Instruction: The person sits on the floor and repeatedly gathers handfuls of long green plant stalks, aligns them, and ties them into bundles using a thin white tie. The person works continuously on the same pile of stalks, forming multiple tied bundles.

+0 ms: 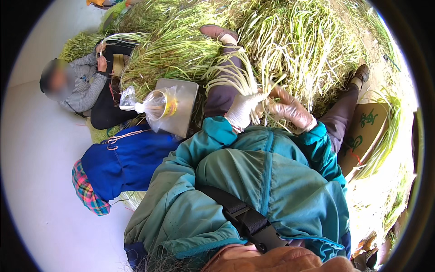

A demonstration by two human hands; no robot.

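My left hand [242, 109], in a white glove, grips a bunch of pale yellow-green leafy stalks [249, 76], which look like blanched chives. Their long leaves fan up and leftward over my left trouser leg. Close beside it, at the base of the bunch, is my right hand [293, 109], in a thin see-through glove. Its thumb and forefinger are at a few thin strands between the hands; whether they pinch them is hard to see. Just beyond my hands, a large heap of similar stalks [302, 44] covers the floor between my legs.
At left, a metal box [190, 105] bears a tub [168, 105] in a clear plastic bag. A person in blue [125, 166] sits close on my left; another person [83, 81] handles stalks farther off. A cardboard box [365, 129] with writing stands by my right leg, stalks over its edge.
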